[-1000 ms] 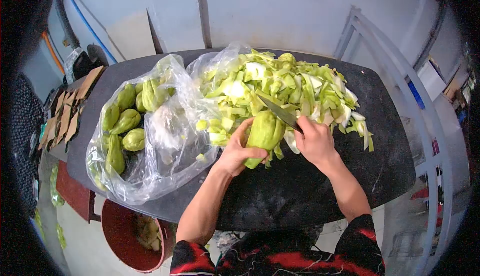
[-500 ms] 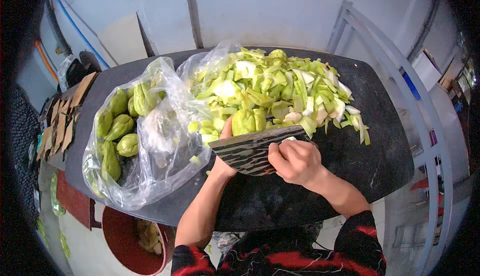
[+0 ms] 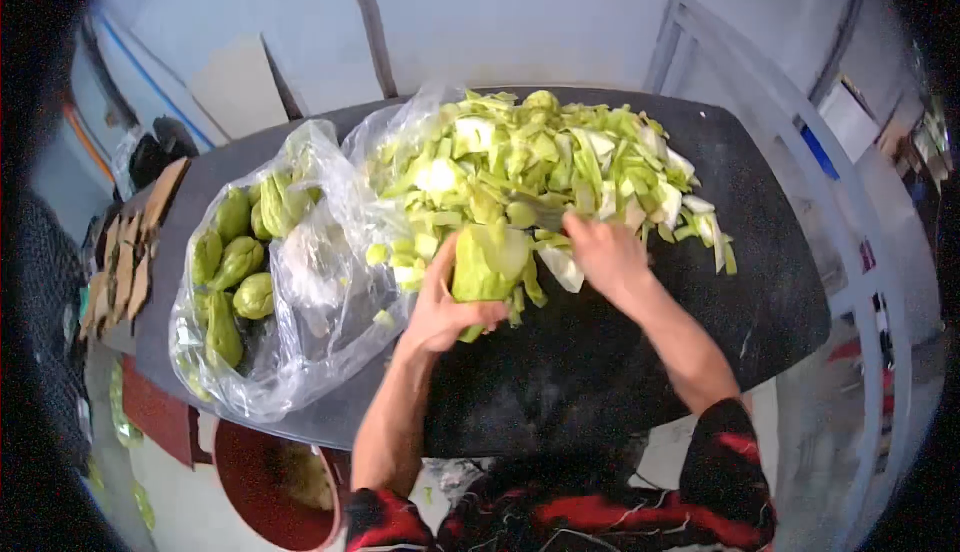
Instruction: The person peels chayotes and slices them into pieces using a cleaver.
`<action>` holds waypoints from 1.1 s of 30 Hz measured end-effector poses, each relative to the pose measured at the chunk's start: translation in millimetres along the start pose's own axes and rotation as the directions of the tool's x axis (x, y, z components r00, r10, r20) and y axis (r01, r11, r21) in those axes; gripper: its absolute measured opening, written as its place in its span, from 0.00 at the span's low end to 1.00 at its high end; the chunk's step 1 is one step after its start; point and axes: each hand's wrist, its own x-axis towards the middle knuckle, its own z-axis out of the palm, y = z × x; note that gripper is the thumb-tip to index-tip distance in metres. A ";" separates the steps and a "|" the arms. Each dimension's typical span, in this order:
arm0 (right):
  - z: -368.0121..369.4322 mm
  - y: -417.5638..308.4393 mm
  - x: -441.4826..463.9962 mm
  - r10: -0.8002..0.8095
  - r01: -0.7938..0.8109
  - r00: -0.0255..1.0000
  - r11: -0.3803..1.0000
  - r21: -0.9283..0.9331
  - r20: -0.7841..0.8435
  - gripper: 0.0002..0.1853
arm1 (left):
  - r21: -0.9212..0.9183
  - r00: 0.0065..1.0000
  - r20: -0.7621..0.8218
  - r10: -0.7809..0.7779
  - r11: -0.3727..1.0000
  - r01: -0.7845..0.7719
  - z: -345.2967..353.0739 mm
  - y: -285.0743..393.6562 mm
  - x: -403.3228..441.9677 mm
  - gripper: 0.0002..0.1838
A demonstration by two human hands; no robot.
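Observation:
My left hand (image 3: 445,302) is wrapped round a light green chayote (image 3: 490,264) with cut faces, above the table's dark top. My right hand (image 3: 607,257) is closed on a cleaver (image 3: 541,215), whose grey blade shows only as a narrow, blurred strip over the cut pieces; the handle is hidden in the fist. Behind both hands spreads a heap of cut chayote pieces (image 3: 560,157), pale green and white. To the left, several whole chayotes (image 3: 240,262) lie in a clear plastic bag (image 3: 335,347).
The dark table (image 3: 740,302) has a rounded edge. On the floor at lower left stands a red bucket (image 3: 240,492) with pale scraps inside. A grey metal rail (image 3: 790,102) runs along the right, and a pale wall (image 3: 500,22) stands behind.
The cleaver has turned from showing its broad patterned side to nearly edge-on and moved up toward the heap. My left hand and the chayote are now uncovered, with the chayote slightly lower.

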 end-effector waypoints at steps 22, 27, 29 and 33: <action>-36.0 -30.5 -9.6 -0.193 0.279 0.911 0.939 0.201 -0.364 0.07 | -0.715 0.961 -0.227 -0.156 0.697 -0.056 -21.7 -12.5 16.0 0.28; -48.5 -67.2 -16.6 -0.489 0.530 0.749 0.847 -0.038 -0.447 0.05 | -0.746 0.979 -0.147 -0.138 0.666 -0.018 -21.7 -20.1 14.3 0.27; -44.5 -77.4 -18.4 -0.542 0.578 0.694 0.812 -0.082 -0.473 0.05 | -0.774 0.985 -0.076 -0.157 0.631 0.041 -18.0 -22.5 13.6 0.27; -52.6 -89.5 -15.9 -0.560 0.595 0.688 0.800 -0.083 -0.461 0.05 | -0.794 0.964 -0.043 -0.261 0.595 0.126 -9.9 -16.9 8.4 0.27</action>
